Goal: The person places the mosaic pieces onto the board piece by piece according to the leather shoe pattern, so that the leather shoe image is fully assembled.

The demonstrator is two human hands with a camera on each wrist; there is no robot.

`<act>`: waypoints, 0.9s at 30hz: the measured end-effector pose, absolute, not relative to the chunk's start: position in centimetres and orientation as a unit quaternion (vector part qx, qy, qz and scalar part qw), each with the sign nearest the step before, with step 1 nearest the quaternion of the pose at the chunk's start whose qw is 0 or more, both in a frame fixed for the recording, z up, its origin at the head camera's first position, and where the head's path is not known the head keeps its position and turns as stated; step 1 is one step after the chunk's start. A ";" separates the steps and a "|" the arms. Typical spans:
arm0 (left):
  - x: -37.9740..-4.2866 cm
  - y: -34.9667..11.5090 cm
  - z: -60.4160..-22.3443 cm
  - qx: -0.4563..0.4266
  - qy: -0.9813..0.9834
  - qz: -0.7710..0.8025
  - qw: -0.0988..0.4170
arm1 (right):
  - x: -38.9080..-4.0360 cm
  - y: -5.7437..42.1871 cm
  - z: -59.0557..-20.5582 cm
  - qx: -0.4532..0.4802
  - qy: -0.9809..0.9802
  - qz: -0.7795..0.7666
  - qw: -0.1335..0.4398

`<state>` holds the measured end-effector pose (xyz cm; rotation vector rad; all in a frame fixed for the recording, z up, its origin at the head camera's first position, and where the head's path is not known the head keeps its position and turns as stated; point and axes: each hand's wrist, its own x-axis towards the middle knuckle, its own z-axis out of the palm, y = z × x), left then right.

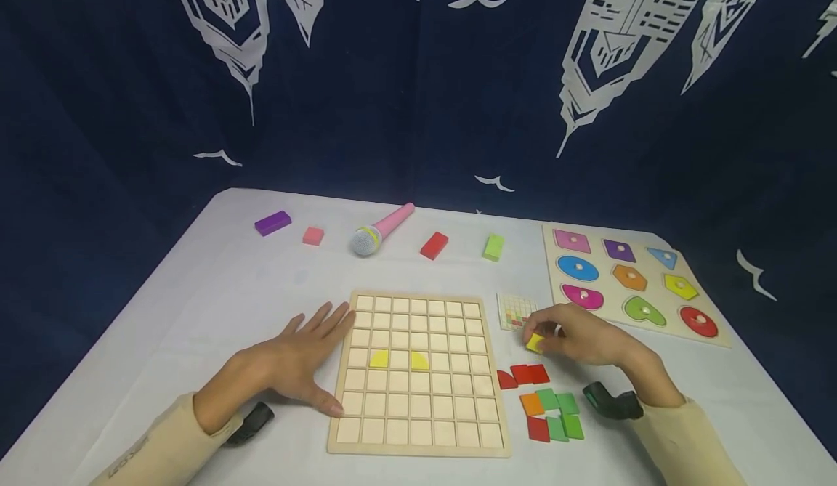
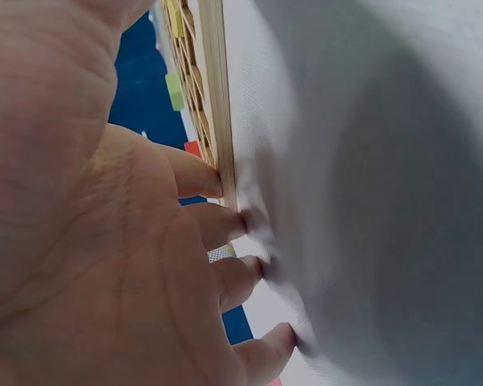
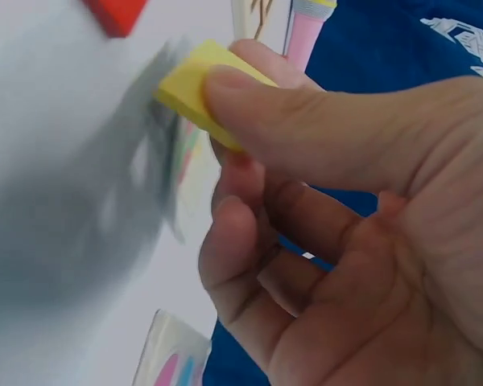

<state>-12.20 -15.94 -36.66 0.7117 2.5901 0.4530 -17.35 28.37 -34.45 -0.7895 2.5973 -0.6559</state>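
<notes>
My left hand (image 1: 297,361) lies with spread, straight fingers along the left edge of a wooden grid board (image 1: 418,450); its fingertips touch the rim and the table. Two yellow quarter-round tiles (image 1: 379,359) sit in separate cells of one row of the board. Right of the board, my right hand (image 1: 582,335) pinches a yellow tile (image 3: 185,88) between thumb and forefinger, lifted off the table in the right wrist view. Beside those fingers is a small pattern card (image 1: 511,312). Red tiles (image 1: 521,374) and a group of green tiles (image 1: 565,403) lie below this hand, along with an orange tile (image 1: 532,404).
A shape puzzle board (image 1: 604,304) with knobbed pieces lies at the right. Along the back are a purple block (image 1: 272,223), a pink block (image 1: 313,236), a toy microphone (image 1: 382,229), a red block (image 1: 434,245) and a lime block (image 1: 493,248). A dark patterned curtain hangs behind.
</notes>
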 end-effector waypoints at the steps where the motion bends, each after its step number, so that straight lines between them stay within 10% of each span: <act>1: -12.2 -16.0 -36.6 0.255 0.930 0.163 0.208 | -17.4 28.1 -34.3 -0.283 0.916 -0.231 0.165; 27: -12.0 -15.8 -36.7 0.254 0.933 0.163 0.197 | -16.6 13.8 -33.1 -0.418 0.863 -0.253 0.126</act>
